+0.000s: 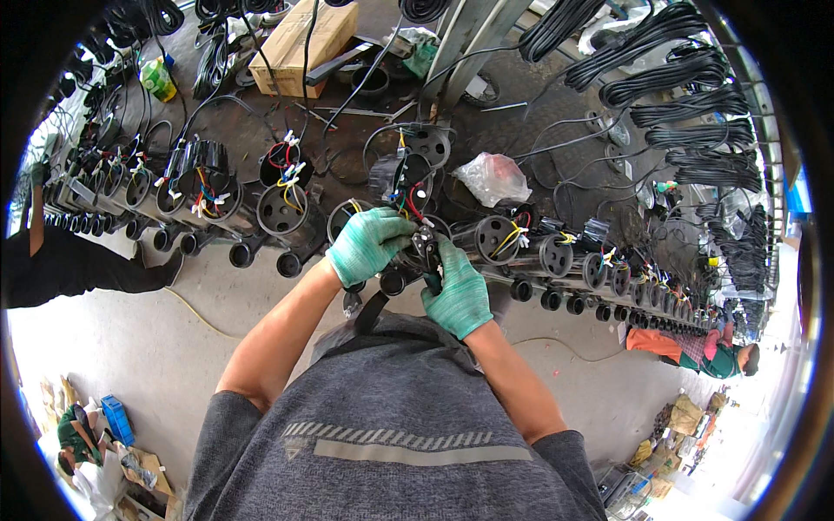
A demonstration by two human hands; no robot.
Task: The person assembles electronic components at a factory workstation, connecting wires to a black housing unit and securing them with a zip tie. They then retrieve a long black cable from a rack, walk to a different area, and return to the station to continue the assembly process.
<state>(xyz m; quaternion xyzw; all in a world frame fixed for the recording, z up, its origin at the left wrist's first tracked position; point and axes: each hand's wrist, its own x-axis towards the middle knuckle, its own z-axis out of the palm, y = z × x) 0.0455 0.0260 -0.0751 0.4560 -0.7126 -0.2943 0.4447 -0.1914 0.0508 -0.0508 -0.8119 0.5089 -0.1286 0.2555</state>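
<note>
My left hand, in a green knitted glove, pinches thin coloured wires that come out of a black cylindrical housing. My right hand, gloved the same way, is shut around a dark plier-like hand tool, probably crimping pliers. The tool's head sits between my two hands, close to a white wire cap. My palm hides most of its handles. A black capacitor-like cylinder stands just beyond the wires. The housing under my hands is partly covered by them.
Black motor housings with wires and white caps line the bench edge both ways. Coiled black cables hang at right. Beyond are a plastic bag, a cardboard box and a metal post. People work nearby at both sides.
</note>
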